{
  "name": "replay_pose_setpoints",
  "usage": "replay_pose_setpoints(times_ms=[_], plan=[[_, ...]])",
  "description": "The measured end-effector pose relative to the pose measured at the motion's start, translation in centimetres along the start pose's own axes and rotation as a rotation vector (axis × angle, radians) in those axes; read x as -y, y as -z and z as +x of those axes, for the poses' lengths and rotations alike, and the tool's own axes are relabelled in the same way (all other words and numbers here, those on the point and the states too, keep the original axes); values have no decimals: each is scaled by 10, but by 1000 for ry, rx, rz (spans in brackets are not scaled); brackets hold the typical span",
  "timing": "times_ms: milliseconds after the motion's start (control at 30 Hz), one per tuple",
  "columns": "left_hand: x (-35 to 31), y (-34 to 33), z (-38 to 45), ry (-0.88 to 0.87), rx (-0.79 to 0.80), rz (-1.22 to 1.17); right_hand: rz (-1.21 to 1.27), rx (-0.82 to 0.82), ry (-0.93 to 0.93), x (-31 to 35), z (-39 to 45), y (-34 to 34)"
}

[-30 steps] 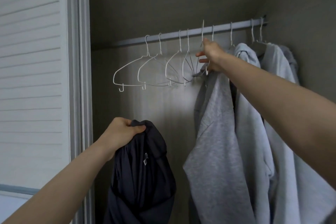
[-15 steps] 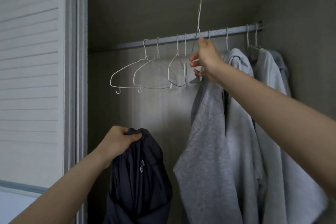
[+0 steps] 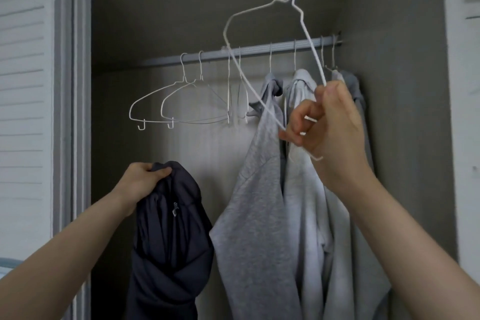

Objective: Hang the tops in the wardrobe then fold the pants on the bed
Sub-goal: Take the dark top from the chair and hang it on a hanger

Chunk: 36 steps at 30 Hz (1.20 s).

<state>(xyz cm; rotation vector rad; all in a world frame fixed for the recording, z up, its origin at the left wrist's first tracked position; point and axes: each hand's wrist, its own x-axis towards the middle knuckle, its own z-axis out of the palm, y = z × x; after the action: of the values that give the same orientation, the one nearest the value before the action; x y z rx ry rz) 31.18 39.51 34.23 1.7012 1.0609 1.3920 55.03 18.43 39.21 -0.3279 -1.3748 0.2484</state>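
Lifted off rail: white wire hanger point(image 3: 262, 34), right-held | left grips bunched navy top point(image 3: 171, 236)

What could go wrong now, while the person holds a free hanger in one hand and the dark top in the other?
1. The right hand pinches the white hanger only at one end, so it may swing and catch the empty hangers on the rail.
2. The left hand holds the dark top bunched up; finding its neck opening with one hand may be awkward, and the top could slip.
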Motion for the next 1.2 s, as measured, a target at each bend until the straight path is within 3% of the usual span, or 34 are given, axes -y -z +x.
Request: replay_pose_setpoints(times_ms=[233,433,667,833,1033,1100,1200], plan=[[-10,10,3,-26,-18,-33,341,103,-425,-7,-29,28],[15,35,12,41,-146,-34,276,272,-591,-13,-68,37],[47,52,10,14,-223,113,262,342,-839,-13,-84,48],[41,41,-1,-63,-36,244,133,321,-932,-30,-104,31],[21,14,-13,-183,126,368,73,197,-860,-58,-126,2],[12,12,-18,-120,129,244,61,157,-837,-68,-132,-2],[-5,15,-30,2,336,-47,71,120,-807,-78,-139,-3]])
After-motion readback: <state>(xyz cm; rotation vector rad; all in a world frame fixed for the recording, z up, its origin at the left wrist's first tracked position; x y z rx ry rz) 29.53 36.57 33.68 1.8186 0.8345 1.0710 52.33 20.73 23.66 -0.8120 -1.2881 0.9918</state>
